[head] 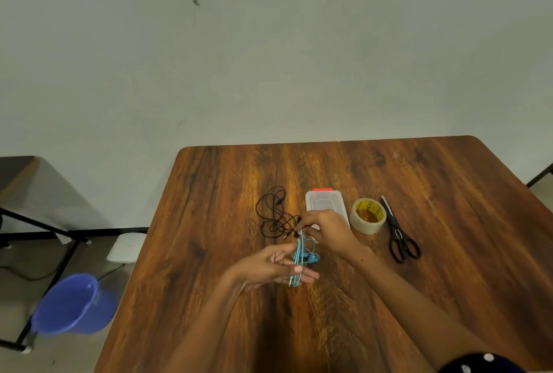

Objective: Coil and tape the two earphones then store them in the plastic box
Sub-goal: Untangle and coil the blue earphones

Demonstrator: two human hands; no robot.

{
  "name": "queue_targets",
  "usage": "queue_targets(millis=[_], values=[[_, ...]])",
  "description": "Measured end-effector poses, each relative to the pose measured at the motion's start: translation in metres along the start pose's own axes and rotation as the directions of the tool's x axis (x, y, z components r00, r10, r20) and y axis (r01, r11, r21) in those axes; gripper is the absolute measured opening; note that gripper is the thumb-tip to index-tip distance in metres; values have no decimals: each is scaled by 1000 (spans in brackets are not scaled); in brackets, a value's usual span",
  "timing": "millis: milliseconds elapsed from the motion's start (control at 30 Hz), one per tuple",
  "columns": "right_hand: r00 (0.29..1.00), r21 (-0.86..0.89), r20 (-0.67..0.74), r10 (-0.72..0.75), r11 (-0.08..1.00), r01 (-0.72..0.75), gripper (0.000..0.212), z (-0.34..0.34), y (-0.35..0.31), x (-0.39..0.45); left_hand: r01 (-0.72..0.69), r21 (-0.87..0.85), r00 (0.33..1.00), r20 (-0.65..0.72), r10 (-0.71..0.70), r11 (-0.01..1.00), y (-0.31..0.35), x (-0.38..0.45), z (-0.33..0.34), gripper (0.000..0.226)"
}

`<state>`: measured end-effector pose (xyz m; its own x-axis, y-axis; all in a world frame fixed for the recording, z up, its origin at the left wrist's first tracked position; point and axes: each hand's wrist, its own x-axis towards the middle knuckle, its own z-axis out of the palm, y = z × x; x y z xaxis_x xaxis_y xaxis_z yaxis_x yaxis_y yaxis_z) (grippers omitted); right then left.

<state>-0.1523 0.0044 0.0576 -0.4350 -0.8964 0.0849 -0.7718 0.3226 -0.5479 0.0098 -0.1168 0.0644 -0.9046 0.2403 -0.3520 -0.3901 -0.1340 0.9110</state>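
Wooden table [389, 298], dark grain, rounded far corners, stood against pale wall [269, 58]. Black scissors [399, 232] lay closed on right part of tabletop. On floor left of table: blue bucket [73, 305], white box-like object [125, 248] nearer the wall, black metal frame [39, 224] of a second table.

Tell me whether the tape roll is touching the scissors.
Apart. The head view shows a strip of bare table between the tape roll and the scissors to its right.
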Motion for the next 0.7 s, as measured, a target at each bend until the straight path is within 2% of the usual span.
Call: queue_targets(millis=[167,367,467,600,700], values=[[991,305,-16,133,945,-122,15,16,10,-7,47,-143,998,55,-40,989,-6,-1,1,50],[984,342,28,175,923,-174,16,18,10,-10,32,-161,998,49,-24,986,-7,1,4,61],[977,451,58,207,867,-211,14,26,8,-16,-27,-168,999,20,31,985,-1,3,4,58],[958,559,141,249,779,-285,16,45,1,-27,-121,-209,985,-143,92,970,8,8,-1,54],[958,535,126,259,795,-285,23,55,-9,-33,-152,-215,958,-271,91,965,12,12,-10,73]])
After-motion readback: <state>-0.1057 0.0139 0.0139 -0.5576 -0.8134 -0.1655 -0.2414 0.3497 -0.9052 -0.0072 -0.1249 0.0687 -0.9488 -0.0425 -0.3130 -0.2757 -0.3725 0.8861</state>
